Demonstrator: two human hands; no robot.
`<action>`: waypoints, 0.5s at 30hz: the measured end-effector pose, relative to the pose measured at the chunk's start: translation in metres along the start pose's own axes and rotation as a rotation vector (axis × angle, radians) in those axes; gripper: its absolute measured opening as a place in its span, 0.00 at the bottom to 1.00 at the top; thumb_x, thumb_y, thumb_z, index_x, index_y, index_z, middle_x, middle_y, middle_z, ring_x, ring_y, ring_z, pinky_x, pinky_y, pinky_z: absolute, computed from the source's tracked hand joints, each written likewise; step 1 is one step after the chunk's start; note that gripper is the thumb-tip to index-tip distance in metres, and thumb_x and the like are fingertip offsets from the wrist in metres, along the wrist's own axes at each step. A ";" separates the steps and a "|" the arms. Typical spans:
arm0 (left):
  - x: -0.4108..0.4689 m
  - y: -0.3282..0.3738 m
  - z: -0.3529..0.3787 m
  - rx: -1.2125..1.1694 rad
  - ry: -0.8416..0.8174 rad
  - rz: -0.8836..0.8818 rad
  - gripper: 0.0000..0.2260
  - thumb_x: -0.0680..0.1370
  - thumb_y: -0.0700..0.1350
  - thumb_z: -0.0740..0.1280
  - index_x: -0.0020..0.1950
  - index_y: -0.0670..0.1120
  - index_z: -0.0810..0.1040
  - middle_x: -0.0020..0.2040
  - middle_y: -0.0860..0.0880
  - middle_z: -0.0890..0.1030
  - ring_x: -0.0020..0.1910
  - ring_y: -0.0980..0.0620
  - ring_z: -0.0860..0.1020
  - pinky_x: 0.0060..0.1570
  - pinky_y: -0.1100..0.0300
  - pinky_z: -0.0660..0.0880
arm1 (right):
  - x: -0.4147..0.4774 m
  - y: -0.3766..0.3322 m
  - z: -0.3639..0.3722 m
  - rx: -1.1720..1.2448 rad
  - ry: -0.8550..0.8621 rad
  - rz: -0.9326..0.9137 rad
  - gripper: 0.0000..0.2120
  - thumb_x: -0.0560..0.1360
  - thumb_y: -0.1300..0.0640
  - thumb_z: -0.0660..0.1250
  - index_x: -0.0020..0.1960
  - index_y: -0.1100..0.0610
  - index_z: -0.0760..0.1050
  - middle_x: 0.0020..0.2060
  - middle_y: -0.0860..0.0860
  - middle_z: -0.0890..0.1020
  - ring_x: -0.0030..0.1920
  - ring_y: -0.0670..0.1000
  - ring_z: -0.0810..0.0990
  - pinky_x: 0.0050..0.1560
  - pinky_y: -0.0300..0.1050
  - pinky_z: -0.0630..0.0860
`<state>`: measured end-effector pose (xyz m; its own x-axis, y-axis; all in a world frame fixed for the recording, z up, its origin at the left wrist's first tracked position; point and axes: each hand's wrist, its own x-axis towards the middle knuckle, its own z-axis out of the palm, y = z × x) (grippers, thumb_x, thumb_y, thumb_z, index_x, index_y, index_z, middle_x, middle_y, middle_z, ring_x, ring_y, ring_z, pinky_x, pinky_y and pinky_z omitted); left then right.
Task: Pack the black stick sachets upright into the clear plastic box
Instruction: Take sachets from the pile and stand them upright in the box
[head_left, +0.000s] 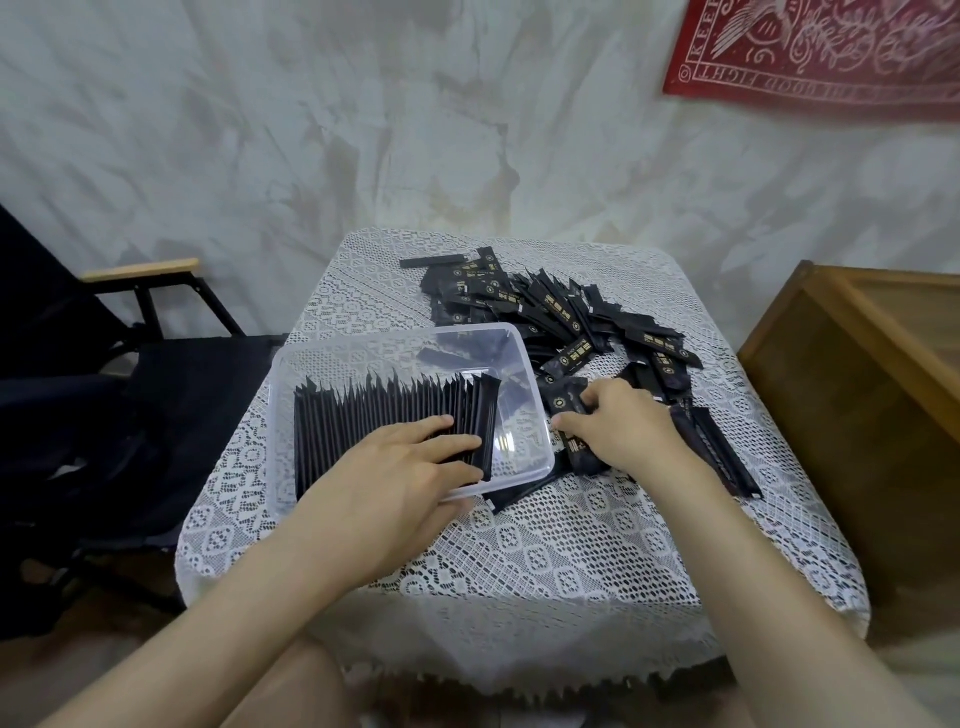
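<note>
A clear plastic box (405, 338) sits on the left half of the table, with a row of several black stick sachets (374, 415) standing upright in it. My left hand (400, 478) lies over the box's near edge, its straight fingers pressing against the right end of the row. Just right of the box my right hand (618, 426) pinches a black sachet (563, 402) lying on the cloth. A loose pile of black sachets (550, 306) with gold print spreads over the far and right part of the table.
A white lace tablecloth (545, 545) covers the small table. A black folding chair (104, 374) stands to the left, a wooden crate (872, 374) to the right. A red cloth (831, 47) hangs on the pale wall behind.
</note>
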<state>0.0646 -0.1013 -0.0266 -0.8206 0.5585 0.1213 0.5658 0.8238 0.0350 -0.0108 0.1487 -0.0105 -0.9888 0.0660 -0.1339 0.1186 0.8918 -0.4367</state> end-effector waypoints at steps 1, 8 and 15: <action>0.000 0.000 -0.001 -0.002 -0.005 -0.003 0.20 0.80 0.60 0.57 0.67 0.57 0.79 0.73 0.56 0.73 0.76 0.51 0.66 0.71 0.49 0.70 | -0.001 -0.001 -0.001 -0.004 0.005 0.004 0.18 0.77 0.42 0.70 0.51 0.57 0.77 0.40 0.51 0.81 0.45 0.56 0.80 0.47 0.50 0.77; 0.000 0.003 -0.004 -0.002 -0.011 -0.013 0.19 0.81 0.60 0.59 0.69 0.57 0.78 0.74 0.56 0.71 0.77 0.53 0.64 0.75 0.52 0.65 | -0.003 -0.008 -0.002 0.017 -0.073 0.032 0.12 0.78 0.49 0.71 0.48 0.58 0.74 0.39 0.53 0.79 0.43 0.57 0.78 0.39 0.47 0.72; 0.000 0.002 -0.002 0.007 0.002 -0.007 0.19 0.81 0.60 0.60 0.68 0.57 0.78 0.74 0.56 0.72 0.77 0.52 0.65 0.74 0.53 0.64 | -0.015 -0.010 -0.024 0.041 -0.150 0.041 0.11 0.78 0.52 0.67 0.47 0.61 0.78 0.41 0.54 0.82 0.42 0.56 0.80 0.42 0.46 0.74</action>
<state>0.0658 -0.0995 -0.0248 -0.8243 0.5526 0.1232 0.5596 0.8283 0.0284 0.0007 0.1491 0.0172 -0.9588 0.0317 -0.2823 0.1653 0.8706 -0.4634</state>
